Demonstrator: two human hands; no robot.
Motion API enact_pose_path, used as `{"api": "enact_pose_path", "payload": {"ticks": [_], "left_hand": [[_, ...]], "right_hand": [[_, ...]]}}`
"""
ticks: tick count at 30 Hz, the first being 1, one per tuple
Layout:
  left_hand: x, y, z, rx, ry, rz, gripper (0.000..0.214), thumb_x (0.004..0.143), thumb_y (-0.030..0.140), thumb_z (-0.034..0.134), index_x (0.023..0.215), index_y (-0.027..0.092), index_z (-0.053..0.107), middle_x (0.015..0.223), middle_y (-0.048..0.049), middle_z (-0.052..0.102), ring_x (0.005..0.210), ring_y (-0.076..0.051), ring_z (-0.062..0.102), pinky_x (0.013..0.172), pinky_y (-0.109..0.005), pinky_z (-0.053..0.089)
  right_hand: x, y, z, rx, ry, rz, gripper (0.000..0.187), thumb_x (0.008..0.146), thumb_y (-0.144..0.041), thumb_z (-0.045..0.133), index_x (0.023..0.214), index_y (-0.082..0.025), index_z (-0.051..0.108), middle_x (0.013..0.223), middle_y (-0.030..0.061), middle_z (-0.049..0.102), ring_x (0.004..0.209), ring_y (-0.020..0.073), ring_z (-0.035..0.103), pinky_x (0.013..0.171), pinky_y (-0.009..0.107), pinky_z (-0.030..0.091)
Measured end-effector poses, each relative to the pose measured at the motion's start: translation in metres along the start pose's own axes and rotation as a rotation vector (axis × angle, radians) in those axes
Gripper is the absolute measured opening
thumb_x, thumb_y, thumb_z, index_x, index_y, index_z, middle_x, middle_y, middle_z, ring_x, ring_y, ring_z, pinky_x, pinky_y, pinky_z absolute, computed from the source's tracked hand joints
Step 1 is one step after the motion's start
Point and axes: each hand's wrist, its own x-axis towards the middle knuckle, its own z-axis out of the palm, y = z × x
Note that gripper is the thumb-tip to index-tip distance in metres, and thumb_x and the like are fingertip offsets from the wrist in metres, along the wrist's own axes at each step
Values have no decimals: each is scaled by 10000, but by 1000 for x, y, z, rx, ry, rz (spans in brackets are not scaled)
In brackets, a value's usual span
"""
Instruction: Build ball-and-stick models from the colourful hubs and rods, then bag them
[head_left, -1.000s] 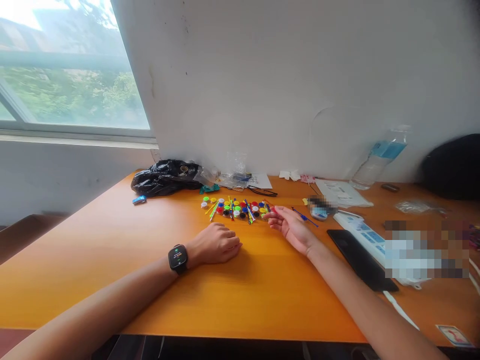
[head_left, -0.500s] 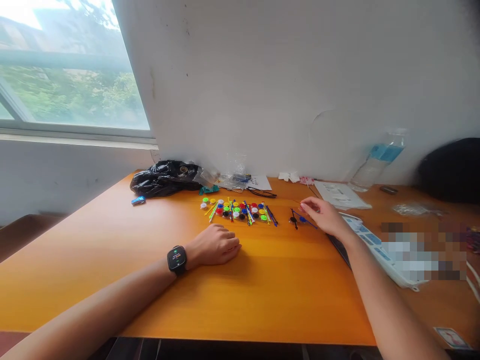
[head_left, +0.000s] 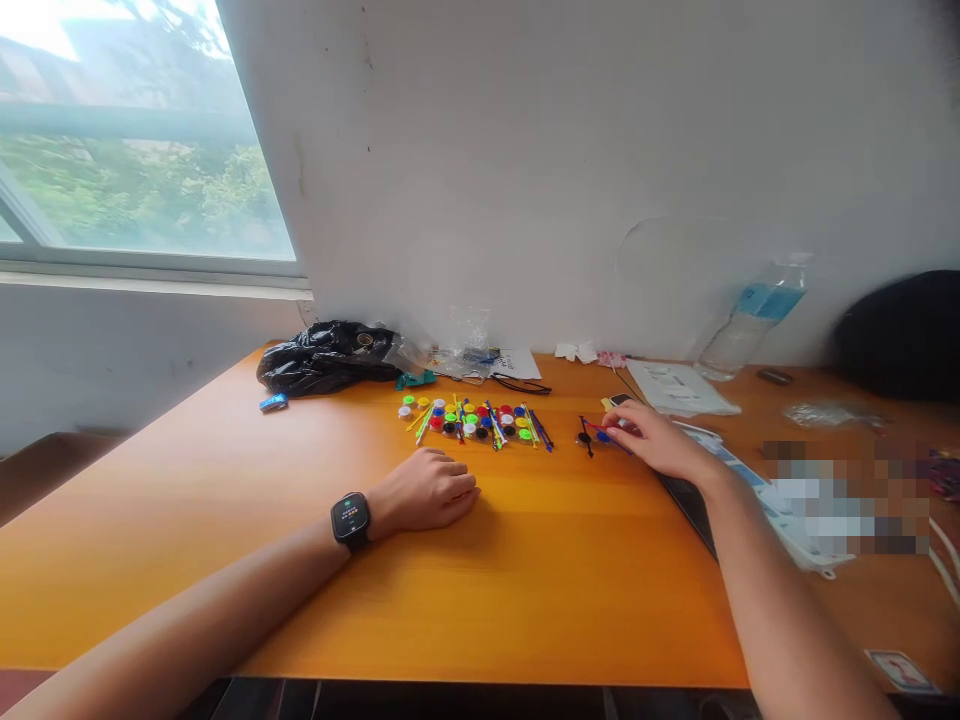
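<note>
My left hand (head_left: 424,492), with a black watch (head_left: 350,518) on the wrist, rests on the table in a loose fist. I see nothing in it. Beyond it lies a group of small round coloured discs (head_left: 482,432) and thin plastic arrow sticks (head_left: 541,430), in red, green, yellow, white, blue and black. At the right, my right hand (head_left: 660,437) pinches a thin red stick (head_left: 592,426) between thumb and fingers. Just beneath sit a black disc with a black arrow stick (head_left: 587,440) and a blue disc (head_left: 602,438), partly covered by the fingers.
A black plastic bag (head_left: 322,360) and a small blue packet (head_left: 274,402) lie at the back left. Clear plastic bags and paper (head_left: 517,362) are against the wall. To the right are a clear bottle (head_left: 754,315), a white compartment tray (head_left: 780,515) and a dark flat object (head_left: 688,508).
My right hand has come down and slightly right, closer to the black and blue discs, with the red stick now over them. My left hand stays in place.
</note>
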Motion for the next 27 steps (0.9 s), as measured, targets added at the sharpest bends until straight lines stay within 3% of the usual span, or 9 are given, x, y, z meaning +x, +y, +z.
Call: {"api": "enact_pose_path", "payload": {"ticks": [8, 19, 23, 27], "left_hand": [[0, 0, -1, -14, -4, -9, 353, 1057, 271, 505, 711, 203, 504, 648, -3, 584, 536, -132, 515, 563, -338, 314], [-1, -1, 0, -11, -13, -15, 346, 1050, 268, 508, 709, 207, 512, 646, -5, 581, 534, -136, 507, 556, -334, 313], [-1, 0, -2, -34, -24, -18, 345, 1056, 268, 507, 716, 203, 507, 661, -5, 592, 548, -135, 509, 567, -329, 308], [-1, 1, -2, -48, -19, -23, 352, 1064, 265, 496, 718, 202, 499, 657, -1, 581, 552, -135, 506, 575, -330, 303]], "right_hand": [[-1, -2, -2, 22, -132, 35, 292, 920, -497, 624, 993, -268, 789, 1116, 83, 790, 1022, 313, 719, 922, 426, 543], [3, -10, 4, 63, -127, -21, 294, 857, -513, 702, 894, -256, 841, 1050, 107, 793, 988, 323, 710, 941, 466, 557], [-5, -14, -5, 127, -70, 35, 410, 835, -540, 760, 1119, -250, 821, 1268, 117, 762, 1161, 340, 700, 1050, 468, 541], [-46, -12, -28, 140, 41, 122, 514, 938, -594, 644, 1317, -257, 727, 1454, 119, 678, 1306, 354, 646, 1133, 490, 504]]}}
